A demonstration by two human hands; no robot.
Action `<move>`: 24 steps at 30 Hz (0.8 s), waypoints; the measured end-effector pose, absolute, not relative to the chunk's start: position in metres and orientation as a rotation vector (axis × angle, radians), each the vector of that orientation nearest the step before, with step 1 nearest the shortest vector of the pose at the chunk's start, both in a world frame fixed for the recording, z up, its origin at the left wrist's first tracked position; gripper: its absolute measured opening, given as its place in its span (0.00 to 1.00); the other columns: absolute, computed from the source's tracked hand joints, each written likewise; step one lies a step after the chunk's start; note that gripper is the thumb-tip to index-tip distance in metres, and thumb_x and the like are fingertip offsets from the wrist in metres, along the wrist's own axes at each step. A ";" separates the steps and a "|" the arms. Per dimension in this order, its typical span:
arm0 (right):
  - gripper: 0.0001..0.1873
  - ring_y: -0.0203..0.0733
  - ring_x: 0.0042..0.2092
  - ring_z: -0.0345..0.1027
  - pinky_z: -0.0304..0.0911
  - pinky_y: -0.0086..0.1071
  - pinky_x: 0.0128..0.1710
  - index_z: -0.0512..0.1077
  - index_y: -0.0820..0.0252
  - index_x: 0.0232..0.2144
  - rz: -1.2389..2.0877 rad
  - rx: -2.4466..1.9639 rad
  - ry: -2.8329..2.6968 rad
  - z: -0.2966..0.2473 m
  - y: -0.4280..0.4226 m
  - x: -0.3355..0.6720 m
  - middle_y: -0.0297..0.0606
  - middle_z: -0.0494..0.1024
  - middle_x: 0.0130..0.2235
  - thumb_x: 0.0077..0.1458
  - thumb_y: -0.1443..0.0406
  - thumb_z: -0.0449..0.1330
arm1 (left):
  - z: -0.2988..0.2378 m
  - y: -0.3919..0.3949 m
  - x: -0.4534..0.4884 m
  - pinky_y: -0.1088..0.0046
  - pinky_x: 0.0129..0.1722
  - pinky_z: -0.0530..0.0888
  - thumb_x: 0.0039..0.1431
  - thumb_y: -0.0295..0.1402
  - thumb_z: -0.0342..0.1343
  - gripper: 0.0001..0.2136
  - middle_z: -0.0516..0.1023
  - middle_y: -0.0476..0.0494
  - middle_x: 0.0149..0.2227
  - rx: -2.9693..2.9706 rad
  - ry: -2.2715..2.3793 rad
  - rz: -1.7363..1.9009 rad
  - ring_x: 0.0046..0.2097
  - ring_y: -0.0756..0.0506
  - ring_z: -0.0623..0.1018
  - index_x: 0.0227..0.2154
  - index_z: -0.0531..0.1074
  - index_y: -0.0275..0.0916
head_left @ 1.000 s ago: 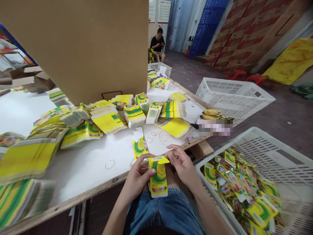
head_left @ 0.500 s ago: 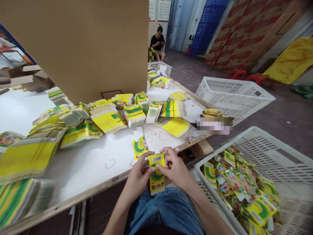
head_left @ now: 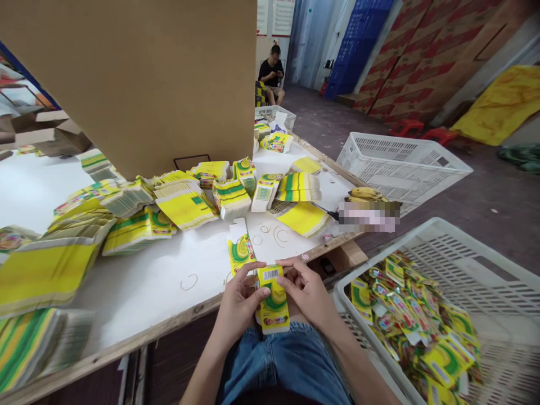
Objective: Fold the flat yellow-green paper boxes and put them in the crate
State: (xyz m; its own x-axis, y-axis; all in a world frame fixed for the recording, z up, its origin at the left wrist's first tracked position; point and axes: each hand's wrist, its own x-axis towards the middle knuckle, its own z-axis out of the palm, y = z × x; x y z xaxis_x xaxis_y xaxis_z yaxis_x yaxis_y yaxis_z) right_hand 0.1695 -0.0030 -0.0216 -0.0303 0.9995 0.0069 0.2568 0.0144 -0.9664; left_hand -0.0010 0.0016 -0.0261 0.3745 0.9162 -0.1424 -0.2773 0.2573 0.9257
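Above my lap, a yellow-and-green printed carton (head_left: 274, 315) is held between both hands, its barcode end toward the table. My left hand (head_left: 244, 295) grips its left edge, thumb on the front and fingers behind or along the top. On the other side, my right hand (head_left: 306, 292) pinches the upper right edge with thumb and forefinger. Just beyond my left fingers, a second yellow carton (head_left: 240, 251) with a white open flap lies on the white table (head_left: 147, 292). The carton's back is hidden.
Bundles of flat yellow cartons (head_left: 185, 205) line the table before a tall cardboard box (head_left: 169, 79). A white crate (head_left: 379, 337) of filled-looking packs stands at my right. Bananas (head_left: 365, 194) lie at the table edge; a seated person (head_left: 271, 73) is far off.
The carton has turned slightly, its lower end swinging right and showing more of the front. My right thumb has shifted up toward the barcode end.
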 end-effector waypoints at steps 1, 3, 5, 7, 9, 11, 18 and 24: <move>0.13 0.38 0.32 0.68 0.62 0.30 0.31 0.71 0.58 0.42 1.101 -1.354 -1.381 -0.022 -0.005 0.169 0.35 0.76 0.34 0.55 0.59 0.61 | -0.024 0.000 0.003 0.71 0.35 0.76 0.55 0.33 0.62 0.19 0.82 0.40 0.39 0.982 0.816 0.940 0.34 0.45 0.81 0.48 0.65 0.39; 0.12 0.41 0.35 0.69 0.64 0.31 0.33 0.70 0.57 0.40 1.085 -1.341 -1.323 -0.019 -0.011 0.172 0.36 0.76 0.35 0.55 0.58 0.60 | -0.021 -0.001 0.011 0.70 0.36 0.76 0.55 0.34 0.61 0.18 0.82 0.40 0.39 0.995 0.805 0.935 0.36 0.44 0.82 0.48 0.65 0.39; 0.11 0.43 0.35 0.68 0.64 0.34 0.35 0.70 0.57 0.38 0.871 -1.459 -1.344 -0.008 -0.019 0.185 0.37 0.75 0.34 0.55 0.58 0.60 | -0.021 0.001 0.014 0.66 0.42 0.76 0.56 0.34 0.60 0.21 0.81 0.38 0.42 1.053 0.823 0.956 0.42 0.41 0.81 0.51 0.62 0.41; 0.12 0.46 0.36 0.66 0.63 0.38 0.38 0.70 0.57 0.38 0.471 -1.652 -1.399 0.006 -0.025 0.206 0.39 0.73 0.34 0.53 0.57 0.60 | -0.024 0.008 0.009 0.61 0.53 0.71 0.56 0.34 0.60 0.26 0.78 0.37 0.49 1.215 0.958 1.007 0.52 0.40 0.77 0.56 0.60 0.43; 0.18 0.52 0.42 0.65 0.60 0.46 0.45 0.70 0.58 0.41 0.087 -1.789 -1.429 0.015 -0.028 0.225 0.44 0.73 0.38 0.51 0.54 0.61 | -0.031 0.017 -0.002 0.57 0.60 0.63 0.56 0.35 0.59 0.26 0.72 0.34 0.57 1.465 1.242 1.017 0.61 0.37 0.69 0.57 0.62 0.41; 0.22 0.55 0.45 0.64 0.58 0.49 0.49 0.70 0.59 0.43 -0.037 -1.830 -1.478 0.015 -0.021 0.230 0.47 0.73 0.41 0.51 0.52 0.62 | -0.040 0.026 -0.014 0.54 0.59 0.63 0.58 0.35 0.56 0.22 0.71 0.32 0.58 1.578 1.477 0.913 0.60 0.35 0.69 0.55 0.66 0.38; 0.11 0.53 0.47 0.69 0.59 0.41 0.49 0.74 0.61 0.39 0.553 -1.958 -1.710 -0.039 0.053 0.131 0.47 0.78 0.41 0.53 0.62 0.64 | -0.055 0.031 -0.028 0.56 0.52 0.70 0.61 0.31 0.50 0.18 0.77 0.30 0.52 1.664 1.592 0.673 0.53 0.33 0.76 0.53 0.70 0.34; 0.16 0.60 0.50 0.68 0.58 0.45 0.49 0.74 0.65 0.35 0.637 -2.038 -1.578 -0.062 0.081 0.087 0.56 0.78 0.42 0.40 0.70 0.69 | -0.054 0.032 -0.030 0.55 0.50 0.71 0.57 0.26 0.51 0.18 0.80 0.33 0.49 1.638 1.556 0.707 0.50 0.32 0.78 0.50 0.73 0.37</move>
State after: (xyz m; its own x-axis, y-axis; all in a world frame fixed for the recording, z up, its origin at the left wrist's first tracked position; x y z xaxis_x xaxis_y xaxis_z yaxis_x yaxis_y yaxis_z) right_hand 0.0869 0.0812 -0.0617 0.2260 0.9717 -0.0691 0.7470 -0.2184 -0.6279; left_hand -0.0303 0.0323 -0.0540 0.1060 0.9888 -0.1051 0.5711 0.0260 0.8205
